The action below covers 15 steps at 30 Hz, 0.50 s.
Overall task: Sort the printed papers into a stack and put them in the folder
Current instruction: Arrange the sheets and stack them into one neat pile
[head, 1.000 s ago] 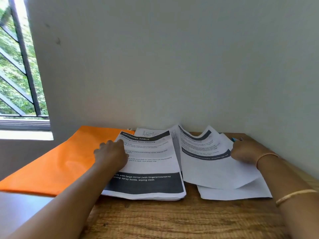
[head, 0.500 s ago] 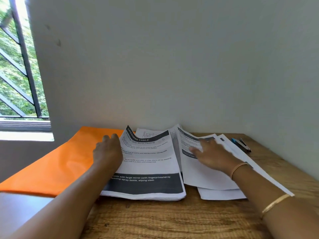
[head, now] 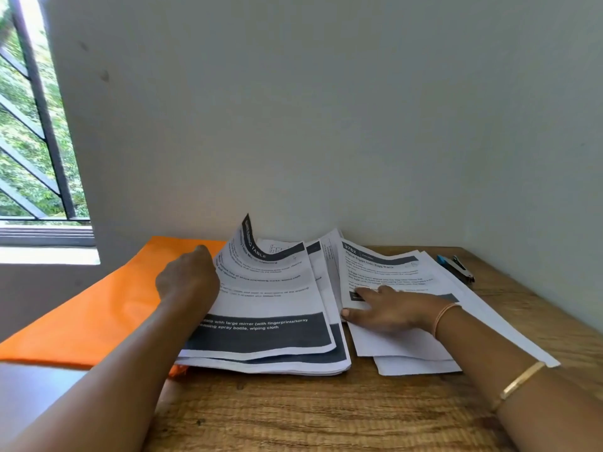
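Folder [head: 98, 314] lies flat, partly under the stack [head: 261, 363]; left hand [head: 187, 278] grips the top sheet [head: 267, 288] at its lifted edge, right hand [head: 391, 309] rests spread on loose papers [head: 401, 347].

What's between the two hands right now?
In the head view, the paper stack lies between the left hand and right hand, its top sheet curled up at the far corner.

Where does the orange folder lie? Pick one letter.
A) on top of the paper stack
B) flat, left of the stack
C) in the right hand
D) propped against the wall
B: the orange folder lies flat left of the paper stack, whose near corner overlaps it; the right hand rests on loose sheets.
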### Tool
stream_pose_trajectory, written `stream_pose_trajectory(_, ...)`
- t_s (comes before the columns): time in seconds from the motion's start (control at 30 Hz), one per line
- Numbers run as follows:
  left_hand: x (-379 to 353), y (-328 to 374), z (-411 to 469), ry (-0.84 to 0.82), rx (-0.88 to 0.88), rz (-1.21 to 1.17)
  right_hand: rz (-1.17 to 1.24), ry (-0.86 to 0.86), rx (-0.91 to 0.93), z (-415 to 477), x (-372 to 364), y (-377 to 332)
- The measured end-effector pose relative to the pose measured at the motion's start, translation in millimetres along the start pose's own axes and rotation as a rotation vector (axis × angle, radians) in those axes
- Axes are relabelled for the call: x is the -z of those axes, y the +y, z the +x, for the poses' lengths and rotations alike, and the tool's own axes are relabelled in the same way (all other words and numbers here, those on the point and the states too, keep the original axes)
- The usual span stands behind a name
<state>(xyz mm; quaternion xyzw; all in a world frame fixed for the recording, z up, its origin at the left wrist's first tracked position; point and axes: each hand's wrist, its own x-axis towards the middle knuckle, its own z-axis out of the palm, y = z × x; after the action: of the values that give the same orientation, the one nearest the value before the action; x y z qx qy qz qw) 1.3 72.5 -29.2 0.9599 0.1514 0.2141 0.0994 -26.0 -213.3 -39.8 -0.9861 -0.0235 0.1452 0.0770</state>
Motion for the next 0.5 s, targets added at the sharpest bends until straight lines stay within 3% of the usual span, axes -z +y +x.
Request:
stream_pose_trajectory(0.2, 13.6, 2.2, -1.0, 0.22, -0.039, -0.159, 0.126, 0.384, 0.009, -3.1, 5.4, -10.3)
stream_pose_trajectory(0.27, 20.7, 1.4, -0.9, 0.268, -0.018, -0.265, 0.285, 0.507, 0.091, -6.9, 7.5, -16.8)
stream_pose_trajectory(0.5, 30.6, 10.3, -9.2, 0.315, -0.041, -0.549, 0.777, 0.535, 0.234, -18.7, 11.8, -31.8)
